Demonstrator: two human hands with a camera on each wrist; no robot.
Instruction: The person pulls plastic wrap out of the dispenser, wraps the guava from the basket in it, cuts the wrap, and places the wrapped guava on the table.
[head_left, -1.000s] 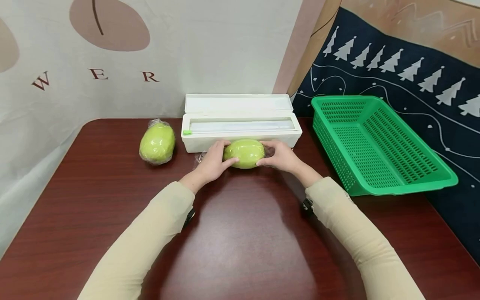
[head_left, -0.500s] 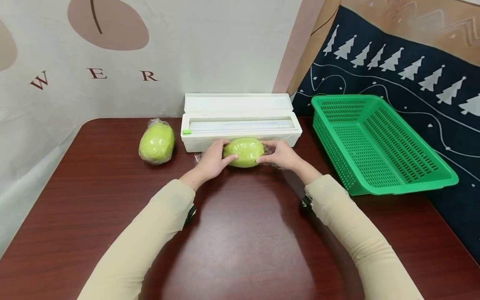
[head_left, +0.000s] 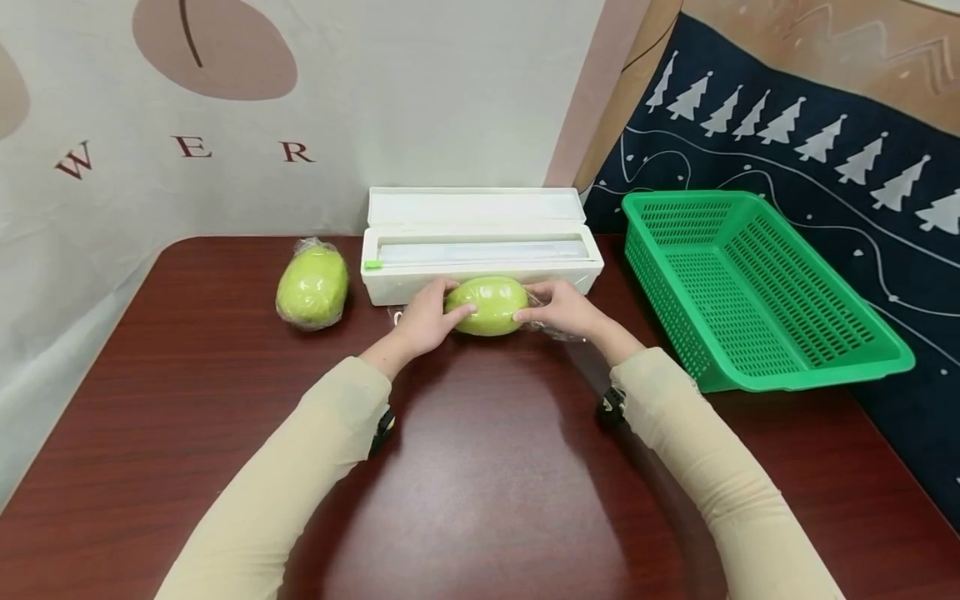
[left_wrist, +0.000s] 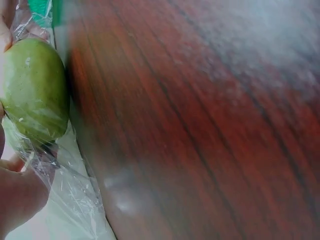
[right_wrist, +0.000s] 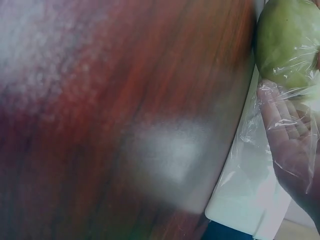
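Note:
Both hands hold an oval green fruit [head_left: 491, 306], mango-like in the wrist views, just in front of the white film box. The left hand [head_left: 424, 321] grips its left end, thumb on the near side and fingers behind. At the right end the right hand [head_left: 564, 311] has its thumb near the front, its other fingers behind. Loose clear plastic wrap [left_wrist: 75, 195] clings to the fruit and trails past the hands. In the right wrist view the wrap [right_wrist: 300, 125] lies over the fingers of the right hand. The fruit's far side is hidden in the head view.
A second wrapped green fruit [head_left: 312, 287] sits on the table at left. The white film box [head_left: 480, 275] stands with its lid up and a roll inside. At right is a green plastic basket [head_left: 817, 379]. Fabric hangings [head_left: 450, 100] back the dark red table [head_left: 480, 483].
More loose wrap now shows beyond the right hand, spread to the right. The hands and fruit have hardly moved.

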